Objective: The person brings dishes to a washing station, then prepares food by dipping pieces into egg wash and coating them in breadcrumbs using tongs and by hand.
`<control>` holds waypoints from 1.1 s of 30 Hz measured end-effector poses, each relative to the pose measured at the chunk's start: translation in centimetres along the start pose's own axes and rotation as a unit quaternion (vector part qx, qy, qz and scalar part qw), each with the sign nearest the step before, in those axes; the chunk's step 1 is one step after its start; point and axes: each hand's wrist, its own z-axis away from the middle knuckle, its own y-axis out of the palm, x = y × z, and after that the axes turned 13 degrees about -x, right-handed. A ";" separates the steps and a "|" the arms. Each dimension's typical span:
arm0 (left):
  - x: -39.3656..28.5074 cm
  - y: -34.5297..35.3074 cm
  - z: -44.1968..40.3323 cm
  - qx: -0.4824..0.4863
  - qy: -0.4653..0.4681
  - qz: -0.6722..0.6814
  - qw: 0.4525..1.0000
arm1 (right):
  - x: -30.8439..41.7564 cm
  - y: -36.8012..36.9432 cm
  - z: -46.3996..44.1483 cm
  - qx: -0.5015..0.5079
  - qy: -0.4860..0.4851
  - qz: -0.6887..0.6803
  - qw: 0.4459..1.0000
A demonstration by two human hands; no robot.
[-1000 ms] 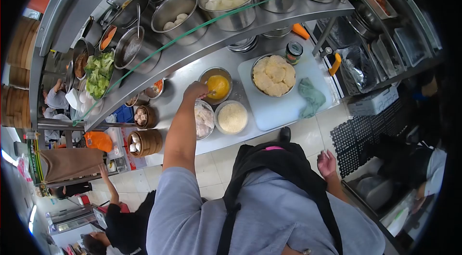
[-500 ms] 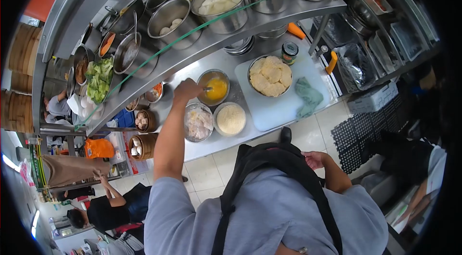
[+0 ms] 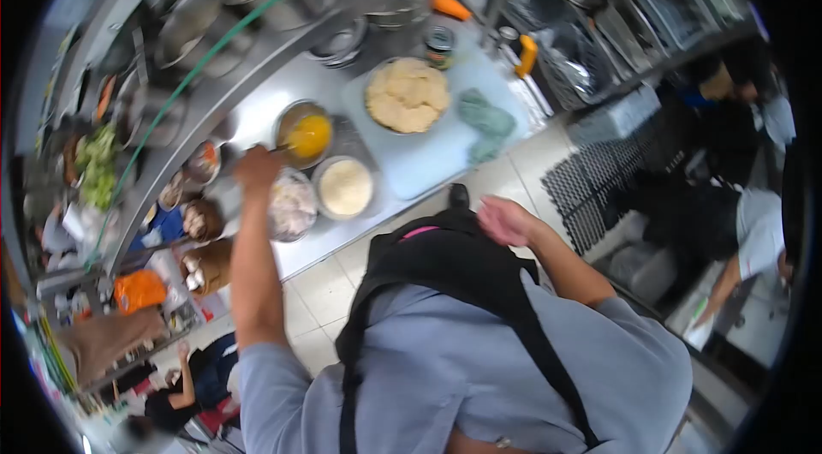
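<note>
My left hand (image 3: 257,170) is closed round the thin handle of a utensil whose end dips into a steel bowl (image 3: 285,116) of yellow beaten egg (image 3: 310,135). Just right of that hand and below the egg lies a bowl of pale, whitish pieces (image 3: 293,206). Beside it stands a bowl of fine cream-coloured crumbs (image 3: 345,188). A round bowl heaped with pale yellow pieces (image 3: 408,95) rests on the white cutting board (image 3: 411,170). My right hand (image 3: 505,221) hangs in front of my apron, empty, its fingers loosely apart and somewhat blurred.
A green cloth (image 3: 486,122) and a dark jar (image 3: 439,44) are on the board. Above the counter runs a metal shelf (image 3: 282,51) with steel pots. Bamboo steamers (image 3: 208,265) stand at left. One co-worker (image 3: 758,231) is at right, another (image 3: 193,385) at lower left.
The view has swung, and the counter sits further left and tilted. My right hand has come up and forward from beside my body. My left hand stays by the egg bowl with the utensil.
</note>
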 end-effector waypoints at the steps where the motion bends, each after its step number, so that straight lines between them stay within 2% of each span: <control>1: -2.3 -1.7 1.5 0.025 0.021 0.019 0.999 | -1.9 -2.9 -1.7 -0.012 0.073 0.031 0.997; 2: -3.0 0.2 1.4 0.069 -0.010 0.058 0.996 | -4.1 -6.2 -3.7 -0.026 0.144 0.065 0.987; 3: -3.8 1.7 1.4 0.087 -0.017 0.033 0.996 | -4.4 -7.5 -4.1 -0.046 0.224 -0.018 0.973; 4: -4.6 1.0 1.9 0.072 -0.034 0.038 0.996 | -4.5 -7.8 -3.2 -0.077 0.189 0.029 0.979; 6: -4.3 -1.5 2.1 0.055 -0.058 0.043 0.996 | -7.9 -15.2 -6.3 -0.229 0.175 0.162 0.944; 7: -4.0 -3.6 2.3 0.024 -0.043 0.060 0.997 | -8.4 -15.5 -5.9 -0.310 0.161 0.343 0.872; 8: -3.6 -4.8 2.6 -0.006 -0.026 0.078 0.997 | -9.1 -16.6 -5.1 -0.330 0.120 0.507 0.787; 9: -2.5 -5.1 2.1 -0.031 -0.005 0.083 0.996 | -10.7 -21.7 -6.7 -0.211 0.102 0.697 0.677; 11: -0.8 -9.0 2.1 -0.051 -0.001 0.099 0.994 | -11.9 -21.8 -4.1 -0.314 0.122 0.578 0.744; 12: -0.1 -10.8 2.3 -0.050 -0.004 0.098 0.994 | -12.4 -22.2 -3.7 -0.312 0.122 0.580 0.742; 14: 0.9 -13.6 2.6 -0.081 0.029 0.092 0.992 | -13.5 -23.5 -3.6 -0.368 0.128 0.352 0.851; 17: 0.4 -15.6 3.5 -0.042 -0.013 0.100 0.994 | -15.3 -26.4 -5.4 -0.346 0.075 0.336 0.873; 18: 0.2 -14.3 3.7 -0.034 -0.021 0.116 0.992 | -14.6 -24.7 -5.4 -0.359 0.078 0.332 0.869; 20: 0.4 -6.6 3.3 -0.068 0.025 0.093 0.993 | -13.1 -21.6 -5.3 -0.362 0.084 0.303 0.877; 22: 0.0 -0.9 4.1 -0.066 -0.022 0.121 0.990 | -11.6 -18.9 -5.6 -0.372 0.083 0.268 0.885; 23: 0.0 -1.0 4.4 -0.072 -0.025 0.118 0.990 | -11.0 -18.2 -5.6 -0.368 0.079 0.270 0.886; 25: -0.5 -1.9 5.3 -0.021 -0.097 0.151 0.984 | -10.0 -17.3 -5.4 -0.365 0.023 0.261 0.893; 29: 1.1 -6.3 5.4 -0.057 -0.085 0.162 0.981 | -8.5 -16.8 -4.4 -0.367 -0.026 0.238 0.899; 30: 2.0 -6.7 5.2 -0.094 -0.073 0.172 0.978 | -8.3 -16.8 -4.0 -0.376 -0.018 0.250 0.892; 33: 2.7 -12.5 5.4 -0.092 -0.071 0.201 0.973 | -8.3 -17.5 -3.0 -0.402 0.001 0.250 0.881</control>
